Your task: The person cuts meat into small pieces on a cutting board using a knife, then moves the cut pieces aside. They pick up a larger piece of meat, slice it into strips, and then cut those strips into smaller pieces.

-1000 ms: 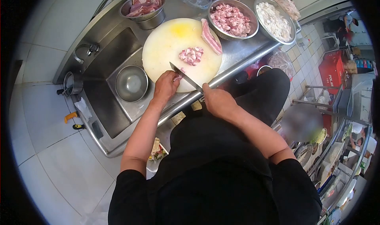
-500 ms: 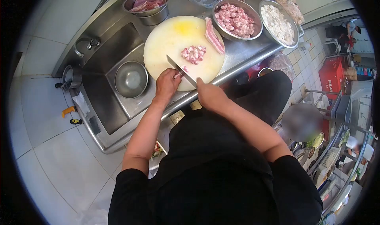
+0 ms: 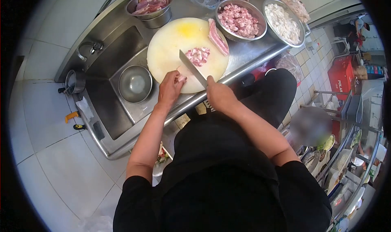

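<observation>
My right hand (image 3: 222, 95) is closed round the handle of a broad kitchen knife (image 3: 192, 67), its blade slanting up and left over the round cutting board (image 3: 163, 44). At the board's near left edge, my left hand (image 3: 169, 89) pinches a small piece of raw meat (image 3: 182, 78), a little left of the blade. A pile of diced meat (image 3: 198, 56) lies just beyond the blade, close to it. On the board's right side rests a long strip of pork belly (image 3: 218, 37). My fingers hide part of the piece in my left hand.
Left of the board is a sink (image 3: 110, 89) with a metal bowl (image 3: 135, 84) in it. Behind stand a bowl of meat slabs (image 3: 151, 3), a bowl of diced meat (image 3: 239, 20) and a colander of white pieces (image 3: 284, 23). The metal counter edge (image 3: 252, 62) runs in front.
The knife has shifted right, away from my left fingers and nearer the diced pile. My left hand stays almost in place, still pinching the meat.
</observation>
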A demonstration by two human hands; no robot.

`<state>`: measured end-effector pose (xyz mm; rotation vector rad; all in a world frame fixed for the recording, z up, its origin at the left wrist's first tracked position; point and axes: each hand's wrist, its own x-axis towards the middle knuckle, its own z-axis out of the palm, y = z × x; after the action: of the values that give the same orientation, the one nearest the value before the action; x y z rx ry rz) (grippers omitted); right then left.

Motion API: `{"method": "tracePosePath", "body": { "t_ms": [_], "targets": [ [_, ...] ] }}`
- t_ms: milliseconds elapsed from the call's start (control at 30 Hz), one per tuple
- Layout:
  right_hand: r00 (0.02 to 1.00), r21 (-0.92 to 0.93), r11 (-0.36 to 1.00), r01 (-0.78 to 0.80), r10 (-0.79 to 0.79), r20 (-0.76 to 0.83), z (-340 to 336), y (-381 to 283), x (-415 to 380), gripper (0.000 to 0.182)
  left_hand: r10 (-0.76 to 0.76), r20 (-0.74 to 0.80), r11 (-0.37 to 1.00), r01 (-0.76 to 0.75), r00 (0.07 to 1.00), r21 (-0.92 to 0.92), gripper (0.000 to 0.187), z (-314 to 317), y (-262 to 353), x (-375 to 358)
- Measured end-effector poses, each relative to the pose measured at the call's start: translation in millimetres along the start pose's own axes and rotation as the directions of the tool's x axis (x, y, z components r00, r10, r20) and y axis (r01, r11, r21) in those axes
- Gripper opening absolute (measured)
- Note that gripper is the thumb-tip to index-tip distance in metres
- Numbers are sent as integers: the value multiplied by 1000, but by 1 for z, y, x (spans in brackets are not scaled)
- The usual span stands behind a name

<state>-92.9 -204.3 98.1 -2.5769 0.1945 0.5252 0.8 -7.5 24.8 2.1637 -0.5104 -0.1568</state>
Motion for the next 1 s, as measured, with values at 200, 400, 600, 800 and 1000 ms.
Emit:
{"method": "tracePosePath", "body": {
  "t_ms": [200, 400, 600, 800, 1000],
  "targets": [
    [997, 20, 996, 83, -83, -12, -10, -7, -26, 20, 201, 54, 966, -207, 978, 152, 20, -4, -19, 1],
    [995, 24, 995, 96, -97, 33, -3, -9, -26, 21, 113, 88, 990, -119, 990, 72, 18, -4, -12, 0],
    [993, -4, 996, 87, -87, 78, -3, -22, 3, 21, 113, 101, 993, -116, 988, 31, 17, -5, -13, 1],
    [992, 11, 993, 120, -120, 36, 18, -30, 40, 25, 120, 70, 991, -124, 990, 49, 18, 0, -19, -1],
    [991, 58, 989, 133, -135, 20, 17, -14, 15, 25, 145, 10, 986, -145, 989, 81, 17, 7, -21, 3]
  ]
}}
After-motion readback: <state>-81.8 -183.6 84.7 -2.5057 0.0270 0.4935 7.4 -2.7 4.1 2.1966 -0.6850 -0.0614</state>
